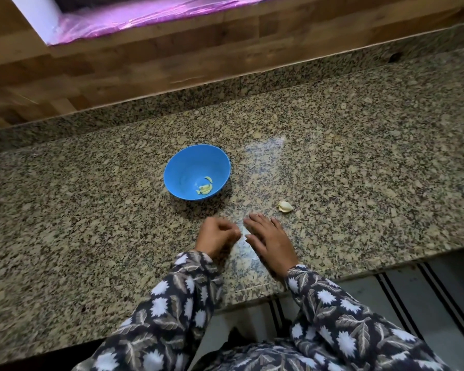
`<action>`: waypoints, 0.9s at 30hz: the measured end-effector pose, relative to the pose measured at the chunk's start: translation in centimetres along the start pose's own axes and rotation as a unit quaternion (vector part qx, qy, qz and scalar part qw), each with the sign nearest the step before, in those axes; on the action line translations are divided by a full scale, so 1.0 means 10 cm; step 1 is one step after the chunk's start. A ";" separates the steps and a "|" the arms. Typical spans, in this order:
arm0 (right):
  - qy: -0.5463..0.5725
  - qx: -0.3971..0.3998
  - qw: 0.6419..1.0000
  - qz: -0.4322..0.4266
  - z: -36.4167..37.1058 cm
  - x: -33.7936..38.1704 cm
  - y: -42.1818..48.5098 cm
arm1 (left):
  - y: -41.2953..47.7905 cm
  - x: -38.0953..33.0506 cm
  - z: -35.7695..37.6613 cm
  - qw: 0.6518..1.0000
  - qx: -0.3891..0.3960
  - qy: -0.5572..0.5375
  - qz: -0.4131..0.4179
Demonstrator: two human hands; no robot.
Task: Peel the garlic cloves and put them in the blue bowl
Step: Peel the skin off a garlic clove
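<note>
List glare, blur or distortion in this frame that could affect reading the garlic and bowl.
Head view: pale glare on the granite counter right of the blue bowl and between the left hand and right hand; wide-angle bowing of the counter edges; smeared wooden wall; peeled cloves in the bowl and the garlic piece on the counter read clearly.

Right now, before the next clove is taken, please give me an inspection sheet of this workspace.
Surface: speckled granite counter.
Job's things: blue bowl holds a few peeled cloves; one garlic clove, skin apparently on, lies right of it, apart.
Clutter: nothing seen.
Hands: left hand curled, contents hidden; right hand flat, fingers straight.
Cables: nothing seen.
Surroundings: wooden wall, pink sheet, striped mat.
</note>
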State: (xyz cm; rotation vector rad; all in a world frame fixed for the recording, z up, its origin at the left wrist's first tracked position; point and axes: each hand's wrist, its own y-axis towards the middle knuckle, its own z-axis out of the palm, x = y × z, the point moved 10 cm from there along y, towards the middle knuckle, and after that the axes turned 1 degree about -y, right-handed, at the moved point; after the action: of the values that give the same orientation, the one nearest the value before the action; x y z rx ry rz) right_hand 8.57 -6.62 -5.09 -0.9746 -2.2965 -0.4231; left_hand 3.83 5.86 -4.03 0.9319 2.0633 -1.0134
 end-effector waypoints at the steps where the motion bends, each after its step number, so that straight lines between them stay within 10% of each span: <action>1: 0.050 -0.013 0.999 0.011 -0.05 0.00 0.01 | -0.04 0.03 0.04 0.993 0.030 -0.108 -0.028; 9: 0.222 -0.063 0.970 0.076 -0.22 0.01 0.07 | -0.16 0.08 0.13 0.947 0.063 -0.305 -0.075; 18: 0.216 -0.076 0.965 0.125 -0.19 -0.04 0.07 | -0.17 -0.15 -0.03 0.991 -0.070 0.049 0.108; 27: 0.281 -0.066 0.946 0.149 -0.15 -0.02 0.04 | -0.14 0.03 0.04 0.983 -0.054 -0.173 0.014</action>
State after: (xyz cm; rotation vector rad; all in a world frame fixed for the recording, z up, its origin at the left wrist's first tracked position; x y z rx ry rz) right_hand 9.56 -7.23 -4.02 -1.0792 -1.5991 -0.6353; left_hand 2.70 4.97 -3.94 0.6740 1.7888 -0.9624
